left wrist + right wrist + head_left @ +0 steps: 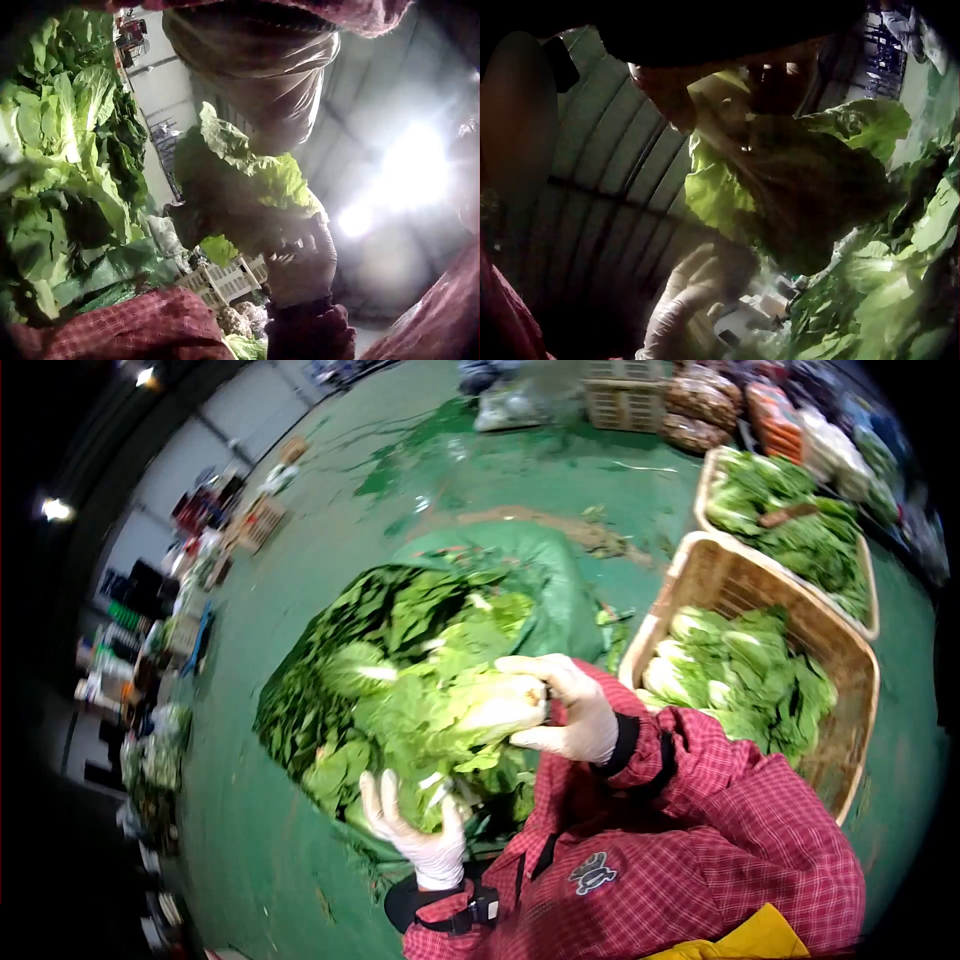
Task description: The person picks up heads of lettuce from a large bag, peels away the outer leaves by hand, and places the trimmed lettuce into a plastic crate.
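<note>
My right hand (570,710), in a white glove, grips a leafy Chinese cabbage (490,712) by its pale root end, thumb on one side and fingers on the other. The leaves point left over a big green sack (560,575) full of loose leafy heads. My left hand (415,830), also gloved, has its fingers spread at the lower edge of the leaves. In the left wrist view the held cabbage (281,180) hangs between both hands. The right wrist view shows its leaves dark against the light, with my left hand (694,289) below.
Right of me stands a worn plastic crate (850,670) with several green heads inside. Behind it is another crate (870,590) of greens. Bagged vegetables (775,420) and stacked pale crates (622,400) stand farther back. Scraps lie on the green floor (330,490); goods line the left wall.
</note>
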The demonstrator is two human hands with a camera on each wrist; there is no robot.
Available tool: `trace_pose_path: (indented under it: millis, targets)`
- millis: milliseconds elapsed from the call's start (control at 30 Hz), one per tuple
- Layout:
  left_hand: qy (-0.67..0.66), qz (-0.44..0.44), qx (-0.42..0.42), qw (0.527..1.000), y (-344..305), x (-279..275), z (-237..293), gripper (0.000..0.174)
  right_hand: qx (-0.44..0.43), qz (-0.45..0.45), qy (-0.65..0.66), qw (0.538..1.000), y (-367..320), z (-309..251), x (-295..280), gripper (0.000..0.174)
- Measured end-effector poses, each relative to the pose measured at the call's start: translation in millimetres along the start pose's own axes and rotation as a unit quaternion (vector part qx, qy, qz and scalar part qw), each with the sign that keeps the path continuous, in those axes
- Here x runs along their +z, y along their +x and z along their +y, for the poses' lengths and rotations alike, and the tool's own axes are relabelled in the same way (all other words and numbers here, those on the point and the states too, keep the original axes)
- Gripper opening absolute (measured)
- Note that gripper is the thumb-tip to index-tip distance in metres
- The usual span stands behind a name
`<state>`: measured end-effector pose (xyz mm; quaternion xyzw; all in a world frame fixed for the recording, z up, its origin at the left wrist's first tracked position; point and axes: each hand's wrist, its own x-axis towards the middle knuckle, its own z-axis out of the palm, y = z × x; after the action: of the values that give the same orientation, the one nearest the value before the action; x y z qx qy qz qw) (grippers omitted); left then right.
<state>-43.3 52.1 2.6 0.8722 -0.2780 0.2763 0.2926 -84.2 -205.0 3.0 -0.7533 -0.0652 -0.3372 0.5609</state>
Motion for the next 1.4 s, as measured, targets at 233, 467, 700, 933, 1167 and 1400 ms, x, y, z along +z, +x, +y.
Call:
trace_pose_path:
  millis: [233,467,700,933,1167,1400]
  targets:
    - [-0.031,-0.047,0.094,0.994,4.8,51.7,-37.0,0.063,0.106,0.235,0.144,0.956,-45.6,29.6,-84.4,0.061]
    - [-0.007,-0.058,0.129,0.99,38.5,56.4,-0.3,0.06,0.155,0.56,0.203,0.788,-182.3,42.2,-260.3,0.045]
    - [0.008,-0.06,0.098,0.993,42.6,57.2,-8.2,0.057,0.428,0.609,0.208,0.634,-442.7,67.9,-437.2,0.043]
    - [0.089,-0.096,0.089,0.987,20.3,41.7,-87.6,0.066,0.651,0.398,-0.34,0.55,-470.4,148.7,-445.7,0.041]
    - [0.129,-0.042,-0.104,0.985,-16.1,-29.3,-126.6,0.056,0.609,0.213,-0.447,0.619,-448.4,186.2,-524.9,0.041]
    - [-0.131,0.018,-0.324,0.937,-67.8,-55.2,-188.3,0.038,0.434,0.093,-0.419,0.792,-239.8,235.0,-465.3,0.043]
